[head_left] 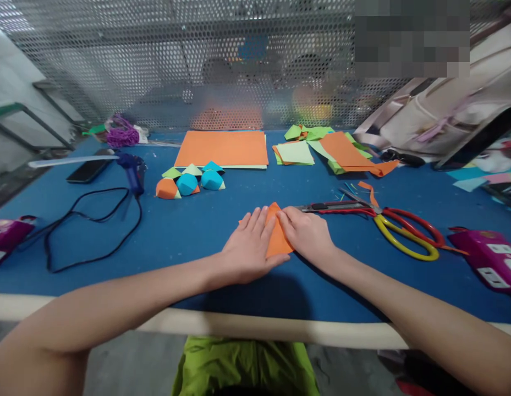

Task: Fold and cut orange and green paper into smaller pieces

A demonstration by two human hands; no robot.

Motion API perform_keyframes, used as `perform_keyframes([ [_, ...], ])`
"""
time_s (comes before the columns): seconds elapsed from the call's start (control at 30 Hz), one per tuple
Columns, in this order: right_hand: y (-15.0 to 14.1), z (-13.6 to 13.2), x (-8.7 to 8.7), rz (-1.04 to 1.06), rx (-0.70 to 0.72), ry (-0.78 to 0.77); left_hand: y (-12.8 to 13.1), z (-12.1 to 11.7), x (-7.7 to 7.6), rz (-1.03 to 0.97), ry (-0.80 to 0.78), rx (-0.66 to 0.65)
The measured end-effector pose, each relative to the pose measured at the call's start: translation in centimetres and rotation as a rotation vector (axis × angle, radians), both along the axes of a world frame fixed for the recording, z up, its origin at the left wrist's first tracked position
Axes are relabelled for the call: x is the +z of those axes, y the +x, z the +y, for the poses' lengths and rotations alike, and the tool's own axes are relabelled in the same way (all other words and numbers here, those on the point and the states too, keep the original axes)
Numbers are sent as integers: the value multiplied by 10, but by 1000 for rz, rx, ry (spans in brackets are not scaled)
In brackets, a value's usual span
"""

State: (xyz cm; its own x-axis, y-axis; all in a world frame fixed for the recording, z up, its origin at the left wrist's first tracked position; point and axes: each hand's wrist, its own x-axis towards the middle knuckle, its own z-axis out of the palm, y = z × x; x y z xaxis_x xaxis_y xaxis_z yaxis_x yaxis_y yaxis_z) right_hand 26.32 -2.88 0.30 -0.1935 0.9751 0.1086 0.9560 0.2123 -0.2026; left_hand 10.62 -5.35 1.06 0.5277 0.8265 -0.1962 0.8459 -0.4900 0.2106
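A folded piece of orange paper [279, 237] lies on the blue tabletop in front of me, its top corner pointing away. My left hand [252, 245] rests flat over its left side, fingers stretched out and thumb apart. With curled fingers, my right hand [307, 231] grips the paper's right edge; its fingertips are partly hidden. Just beyond the right hand lies a utility knife [338, 207], beside scissors [407, 228] with red and yellow handles. Small folded paper pieces [189, 181] in orange, blue and green sit in a joined group further back on the left.
Orange sheets [222, 148] lie at the back, with cut paper pieces [346, 151] to their right. On the left are a glue gun [131, 171] with its cord and a dark phone [90, 166]. Purple power strips [488, 258] flank the work area. A perforated metal panel [164, 71] closes the back.
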Motion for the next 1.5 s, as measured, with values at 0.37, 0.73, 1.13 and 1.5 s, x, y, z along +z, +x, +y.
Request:
perform_keyframes([
  [0.37,2,2,-3,88,6,25,-66,-23,-3,48,76,-53],
  [0.73,6,12,10,432,348,15,-44,26,35,-919,-358,312],
  [1.13,19,14,23,619,526,-168,-20,31,29,-1013,-560,362],
  [1.5,25,15,35,750,391,-327,-37,20,34,-1178,-739,563],
])
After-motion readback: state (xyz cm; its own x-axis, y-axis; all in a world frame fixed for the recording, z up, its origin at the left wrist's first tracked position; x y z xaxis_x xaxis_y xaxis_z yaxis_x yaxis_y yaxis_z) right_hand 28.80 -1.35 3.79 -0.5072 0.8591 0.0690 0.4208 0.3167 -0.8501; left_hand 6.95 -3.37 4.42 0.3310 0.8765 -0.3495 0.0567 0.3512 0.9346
